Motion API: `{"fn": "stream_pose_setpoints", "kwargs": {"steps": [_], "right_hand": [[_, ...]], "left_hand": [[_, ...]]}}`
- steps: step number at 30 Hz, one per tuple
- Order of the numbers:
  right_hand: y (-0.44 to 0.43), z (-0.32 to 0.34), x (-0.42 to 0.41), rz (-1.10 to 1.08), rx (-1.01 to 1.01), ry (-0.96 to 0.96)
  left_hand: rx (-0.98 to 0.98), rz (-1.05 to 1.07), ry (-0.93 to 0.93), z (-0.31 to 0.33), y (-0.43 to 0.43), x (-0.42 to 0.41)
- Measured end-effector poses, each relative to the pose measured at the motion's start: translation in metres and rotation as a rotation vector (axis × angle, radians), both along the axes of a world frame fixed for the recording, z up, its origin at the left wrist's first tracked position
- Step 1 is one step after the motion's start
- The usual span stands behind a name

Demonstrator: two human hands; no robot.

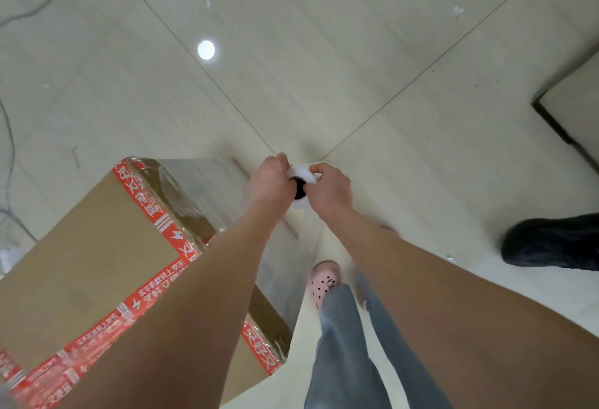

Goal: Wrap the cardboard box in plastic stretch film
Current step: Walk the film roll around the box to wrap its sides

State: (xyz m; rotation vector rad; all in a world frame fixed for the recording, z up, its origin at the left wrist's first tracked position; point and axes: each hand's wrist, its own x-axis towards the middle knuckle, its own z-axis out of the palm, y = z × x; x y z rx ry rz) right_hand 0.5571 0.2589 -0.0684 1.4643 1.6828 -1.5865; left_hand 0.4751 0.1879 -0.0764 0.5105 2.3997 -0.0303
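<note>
The hands were both closed on the roll of stretch film (300,195), held out in front of the body. The left hand (269,182) gripped its left side and the right hand (330,186) its right, fingers curled over the top rim. The roll was seen end-on, its dark core hole facing up at the camera, so its long axis stood roughly upright, in line with the tall side of the box.

The cardboard box (90,246) stood on the floor (356,68) to the left of the hands and nearer the person, its top edged with red printed tape (155,211). A sheet of clear film (220,188) already lay over the side face turned towards the roll and over the far top corner. It seemed to run from there to the roll, though the join itself was hidden behind the left hand.

The left hand was the nearer to the box, and the roll sat just beyond the box's far right corner. By my judgement the coming move turned on that corner. The roll would have to travel leftwards round the far side, kept upright and pulled taut, with the person walking after it. A pink shoe (324,282) stood near the box's base, and a black shoe (551,243) lay well apart to the right.
</note>
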Motion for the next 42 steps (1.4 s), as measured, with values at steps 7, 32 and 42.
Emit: {"fn": "stream_pose_setpoints", "kwargs": {"steps": [7, 32, 42], "right_hand": [[-0.004, 0.0, -0.048, 0.105, 0.021, 0.05], [-0.01, 0.004, -0.162, 0.261, 0.159, 0.018], [-0.019, 0.007, -0.202, 0.161, 0.071, 0.017]], "left_hand": [[0.198, 0.788, -0.045, -0.012, -0.021, -0.023], [0.167, 0.583, -0.004, -0.005, -0.034, -0.139], [0.09, 0.43, -0.132, 0.002, -0.051, -0.181]]}}
